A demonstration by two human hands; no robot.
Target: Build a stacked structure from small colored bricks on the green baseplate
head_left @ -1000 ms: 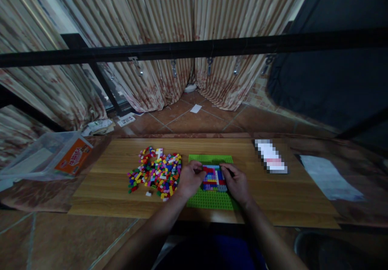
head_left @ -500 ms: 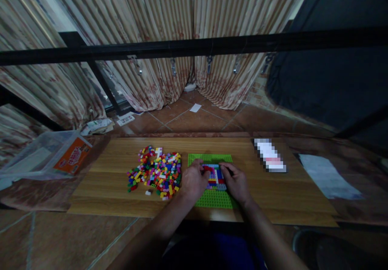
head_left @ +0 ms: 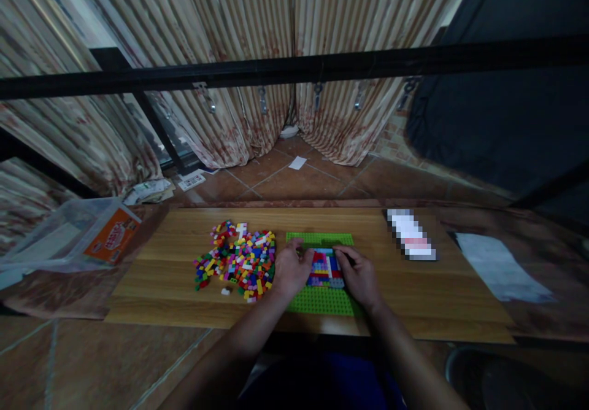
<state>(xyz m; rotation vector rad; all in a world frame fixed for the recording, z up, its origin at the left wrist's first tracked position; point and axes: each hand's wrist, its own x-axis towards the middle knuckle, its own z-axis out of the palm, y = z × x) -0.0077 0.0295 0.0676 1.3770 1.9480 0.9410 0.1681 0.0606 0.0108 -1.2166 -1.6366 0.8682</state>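
Observation:
A green studded baseplate (head_left: 322, 304) lies on the wooden board, bearing a low build of toy bricks (head_left: 321, 266) in red, yellow, blue, white, lilac and grey. My left hand (head_left: 291, 270) is curled against the build's left side, thumb on its edge and fingertips at the far left corner. At the opposite side, my right hand (head_left: 359, 273) has thumb and forefinger bent together on the far right edge. Any single small brick between the fingers is too dim to make out. Left of the baseplate spreads a heap of loose toy bricks (head_left: 251, 263).
A phone with a blurred screen (head_left: 411, 235) lies on the wooden board (head_left: 156, 275) at the right. Beyond it is a white paper sheet (head_left: 501, 269). A clear plastic box (head_left: 59, 244) with an orange label stands at the left. A black rail (head_left: 294, 69) crosses behind.
My left hand has drawn slightly left, its thumb moving off the red bricks, so more of the build's left part shows. The right hand stays at the right edge.

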